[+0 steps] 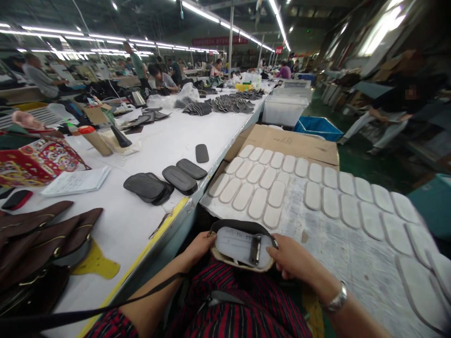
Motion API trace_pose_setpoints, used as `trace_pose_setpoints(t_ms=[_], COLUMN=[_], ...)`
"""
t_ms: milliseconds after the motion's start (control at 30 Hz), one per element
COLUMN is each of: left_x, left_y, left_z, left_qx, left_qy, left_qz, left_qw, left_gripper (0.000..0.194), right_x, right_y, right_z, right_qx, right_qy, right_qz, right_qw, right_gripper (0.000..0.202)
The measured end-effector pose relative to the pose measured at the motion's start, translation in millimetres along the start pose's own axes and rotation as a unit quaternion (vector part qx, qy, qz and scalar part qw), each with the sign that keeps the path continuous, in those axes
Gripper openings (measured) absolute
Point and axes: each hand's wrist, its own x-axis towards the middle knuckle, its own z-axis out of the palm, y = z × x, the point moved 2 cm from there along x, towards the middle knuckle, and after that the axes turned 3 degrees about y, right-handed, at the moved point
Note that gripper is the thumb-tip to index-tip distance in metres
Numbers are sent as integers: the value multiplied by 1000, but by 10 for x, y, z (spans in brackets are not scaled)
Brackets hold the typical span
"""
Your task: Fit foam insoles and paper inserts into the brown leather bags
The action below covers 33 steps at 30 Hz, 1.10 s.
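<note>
Over my lap I hold a dark oval piece (225,228) with a pale rim, open side up. Inside it lies a translucent white plate (230,245) with faint handwriting and a metal clip (255,250) near its right end. My left hand (201,245) is closed on the piece's left end. At the right end my right hand (289,256) grips the edge, thumb on top by the clip. Dark oval pads (148,186) lie stacked on the white table to the left. Rows of pale oval pieces (271,197) cover the board at the right.
The white table (155,148) has a yellow-taped edge. Brown bags (38,234), a red patterned box (38,162) and a bottle (95,140) stand or lie at left. Beyond the board are cardboard (289,141) and a blue bin (319,127). A person sits at far right.
</note>
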Motion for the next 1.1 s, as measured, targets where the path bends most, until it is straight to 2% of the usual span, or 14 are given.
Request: trace_pose_setpoints(t_ms=[133,233,300,400,500,600,700,833,933,1100], left_x=[63,65,66,106,185,221,118,-223,-455,-518], left_y=[-23,-15,-1,24,59,111,135,27,-62,-6], left_z=[31,23,11,-8,-25,-24,9,121,216,277], left_qx=[7,33,61,116,177,232,281,318,319,325], left_qy=[2,0,-6,-9,-2,-6,0,4,17,72], left_qz=[-2,8,19,29,34,42,50,41,31,39], left_qw=[1000,999,998,993,984,972,959,947,947,942], left_gripper=[38,38,41,46,48,45,41,35,34,32], right_x=[30,14,0,-11,-16,-12,5,13,-8,-7], right_y=[-80,-156,-163,-55,131,311,465,602,617,644], right_z=[-12,-16,-21,-21,-8,24,56,5,-69,-97], right_qx=[-8,-55,-85,-64,11,67,105,128,110,36], right_qy=[-5,43,77,62,29,24,20,58,76,74], right_qz=[27,21,7,16,39,46,42,18,0,-9], right_qw=[1000,997,993,996,999,996,993,990,991,997], right_gripper=[24,31,26,21,31,42,45,40,38,40])
